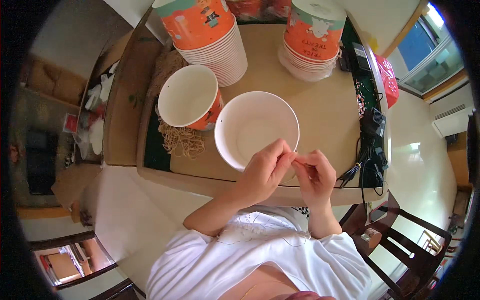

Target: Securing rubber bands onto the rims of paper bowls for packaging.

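A white paper bucket (250, 117) stands mouth up in front of me, with a small hole near its rim on the left. At the right side of its rim, my left hand (267, 170) and my right hand (316, 175) meet, fingertips pinched together. Between them they hold a thin tan cord (287, 181), of which only a short curve shows below the fingers. Left of this bucket is a second paper bucket (187, 97), tilted, white inside and orange outside. A heap of tan cords (182, 141) lies beneath it.
Tall stacks of orange paper buckets, one at the back left (220, 45) and one at the back right (315, 37), stand on the cardboard-covered table (330, 115). Black cables and adapters (372, 130) line its right edge. A dark wooden chair (410, 240) is at the lower right.
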### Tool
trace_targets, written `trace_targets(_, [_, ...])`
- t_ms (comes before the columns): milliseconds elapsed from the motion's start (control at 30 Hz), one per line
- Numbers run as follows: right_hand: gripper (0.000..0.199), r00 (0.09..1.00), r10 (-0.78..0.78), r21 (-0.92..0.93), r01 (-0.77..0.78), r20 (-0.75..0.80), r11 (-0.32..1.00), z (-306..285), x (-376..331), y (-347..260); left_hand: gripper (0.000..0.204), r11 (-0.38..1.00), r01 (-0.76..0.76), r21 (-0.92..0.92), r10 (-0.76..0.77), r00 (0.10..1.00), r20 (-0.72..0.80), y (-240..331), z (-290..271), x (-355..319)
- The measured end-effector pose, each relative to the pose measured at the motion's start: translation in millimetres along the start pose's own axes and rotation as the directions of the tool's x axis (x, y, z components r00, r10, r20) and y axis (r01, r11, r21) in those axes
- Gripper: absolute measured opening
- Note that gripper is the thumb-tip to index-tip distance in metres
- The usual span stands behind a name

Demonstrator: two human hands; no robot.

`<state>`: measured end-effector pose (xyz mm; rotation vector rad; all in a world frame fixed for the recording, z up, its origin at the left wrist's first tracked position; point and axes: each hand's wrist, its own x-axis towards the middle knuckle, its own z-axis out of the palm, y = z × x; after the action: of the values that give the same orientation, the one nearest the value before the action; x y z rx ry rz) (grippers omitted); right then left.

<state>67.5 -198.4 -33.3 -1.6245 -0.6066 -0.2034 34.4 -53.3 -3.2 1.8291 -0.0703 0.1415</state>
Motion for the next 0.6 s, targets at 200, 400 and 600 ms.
trace_targets(200, [0.012,0.984,0.17,0.115,-0.175,0.054,0.978,-4,-1,3,0.009,0.997,-0.016,0.074,0.012,0.998,0.055,2,-4,-1])
trace_targets(400, [0.008,0.962,0.262,0.238,-0.274,0.08,0.932,-8,-4,6,0.009,0.989,0.047,0.142,-0.061,0.993,0.097,9,-5,1])
trace_targets(600, [0.008,0.953,0.285,0.328,-0.303,0.102,0.895,-11,-5,9,0.012,0.978,-0.015,0.21,-0.007,0.995,0.102,5,-3,1])
